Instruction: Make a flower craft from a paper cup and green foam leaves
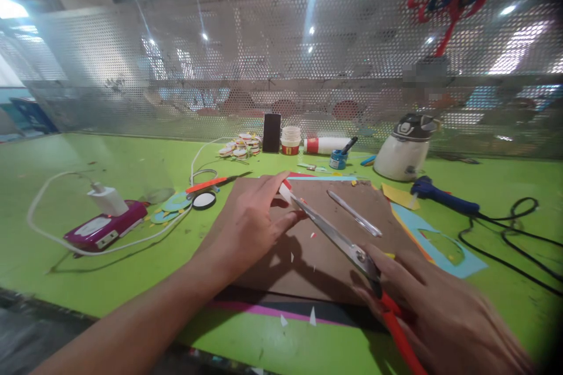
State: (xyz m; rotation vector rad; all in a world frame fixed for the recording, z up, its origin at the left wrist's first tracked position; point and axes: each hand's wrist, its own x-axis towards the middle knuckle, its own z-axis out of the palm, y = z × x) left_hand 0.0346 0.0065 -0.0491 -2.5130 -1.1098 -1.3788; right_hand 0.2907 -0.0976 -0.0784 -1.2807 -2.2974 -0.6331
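- My left hand [255, 217] is closed, pinching a small white-and-red piece [285, 190] over the far part of a brown board [264, 272].
- My right hand [417, 299] grips red-handled scissors [341, 240], their blades slanting up and left, tips at the piece.
- The green surface [145, 299] has its near edge at lower left, beneath my left forearm; its far side runs to a perforated metal screen [176, 70].
- Plain green stretches across the far left and shows in a strip below the board, where white scraps [312, 316] lie.
- A silver pen [354, 212] lies on the board, right of the scissor blades.
- To the right, a blue-handled tool [444, 196] and its looping black cable [492, 258] border cut light-blue paper [470, 263].
- To the left, a white cord [33, 205] curves around a purple power strip [105, 228] with a white plug [108, 199] in it; an orange-handled cutter [206, 184] lies near a round white disc [204, 200].
- At the back, a dark phone [271, 133] stands beside stacked cups [291, 140].
- A blue jar [338, 159] has a dark marker [350, 145] in it.
- A white, black-topped jug [402, 155] stands farther right; I cannot see inside it.
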